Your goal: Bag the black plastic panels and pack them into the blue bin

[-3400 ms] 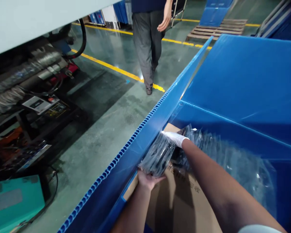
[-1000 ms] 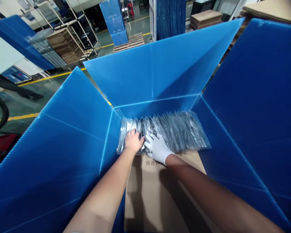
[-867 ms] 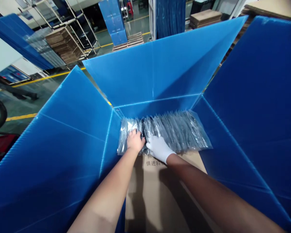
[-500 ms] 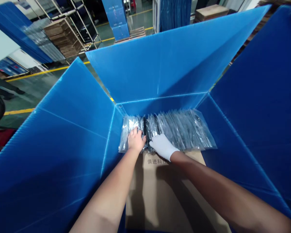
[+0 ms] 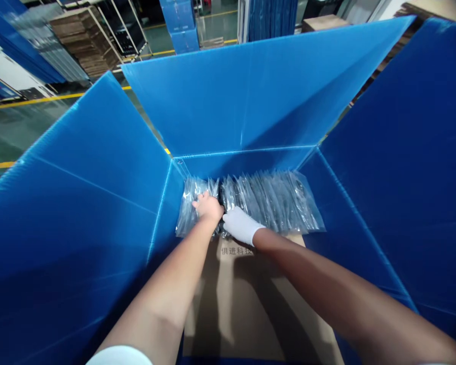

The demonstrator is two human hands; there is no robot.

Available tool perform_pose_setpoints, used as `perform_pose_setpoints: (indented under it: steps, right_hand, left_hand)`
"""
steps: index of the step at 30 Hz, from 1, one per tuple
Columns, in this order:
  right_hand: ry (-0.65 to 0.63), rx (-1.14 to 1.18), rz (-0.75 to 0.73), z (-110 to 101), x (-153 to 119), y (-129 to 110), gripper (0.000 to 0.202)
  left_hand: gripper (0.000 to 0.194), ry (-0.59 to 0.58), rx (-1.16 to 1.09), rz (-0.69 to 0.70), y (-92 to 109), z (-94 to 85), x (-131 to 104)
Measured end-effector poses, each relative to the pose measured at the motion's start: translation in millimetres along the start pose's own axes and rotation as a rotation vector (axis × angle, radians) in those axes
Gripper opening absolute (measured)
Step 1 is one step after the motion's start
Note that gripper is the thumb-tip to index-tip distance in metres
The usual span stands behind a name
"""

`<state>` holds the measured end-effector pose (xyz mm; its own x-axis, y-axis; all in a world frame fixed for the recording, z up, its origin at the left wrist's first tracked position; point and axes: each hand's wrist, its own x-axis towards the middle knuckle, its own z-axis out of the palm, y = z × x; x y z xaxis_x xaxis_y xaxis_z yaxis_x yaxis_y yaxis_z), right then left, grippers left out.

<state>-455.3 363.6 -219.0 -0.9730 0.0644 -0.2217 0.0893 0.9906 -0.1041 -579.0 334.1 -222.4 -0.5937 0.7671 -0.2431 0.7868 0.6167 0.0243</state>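
Note:
A row of clear plastic bags (image 5: 275, 203) stands on edge along the far wall inside a big blue box. Dark contents show through some of them, and a dark gap (image 5: 221, 195) parts the row left of the middle. My bare left hand (image 5: 208, 206) rests on the bags left of this gap, its fingers spread. In a white glove, my right hand (image 5: 240, 224) is closed at the near edge of a bag just right of the gap. The glove hides its fingertips and part of that bag.
Brown cardboard (image 5: 247, 299) with printed characters covers the bottom of the box in front of the bags. Blue flaps rise on the left (image 5: 87, 157), the far side (image 5: 266, 96) and the right (image 5: 414, 132). Beyond stand racks and stacked cardboard (image 5: 81, 43).
My left hand has turned and spread its fingers leftward over the bags. My right hand remains by the gap, which looks wider at the top. The view has shifted slightly.

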Motion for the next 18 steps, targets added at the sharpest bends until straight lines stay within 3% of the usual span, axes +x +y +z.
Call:
perform_pose_setpoints:
  steps: [6,11,14,16,17,18]
  right_hand:
    - [-0.009,0.024,0.053,3,2,-3,0.025]
    - [0.029,0.026,0.191,-4,-5,-10,0.03]
    - [0.145,0.064,0.285,-4,-26,-26,0.051]
    - [0.125,0.178,0.347,5,-39,-45,0.039]
    - [0.065,0.252,0.358,12,-44,-54,0.034]
    - [-0.012,0.32,0.35,19,-47,-64,0.031]
  left_hand:
    - [0.022,0.034,-0.011,-0.014,-1,10.9,-5]
    - [0.032,0.091,-0.07,0.076,-11,3.3,-8]
    - [0.034,0.287,-0.226,0.08,-30,-1.3,-40]
    - [0.031,0.403,-0.297,0.056,-43,4.9,-75]
    - [0.027,0.374,-0.303,0.033,-48,11.8,-94]
    - [0.024,0.271,-0.289,0.026,-51,20.9,-111]
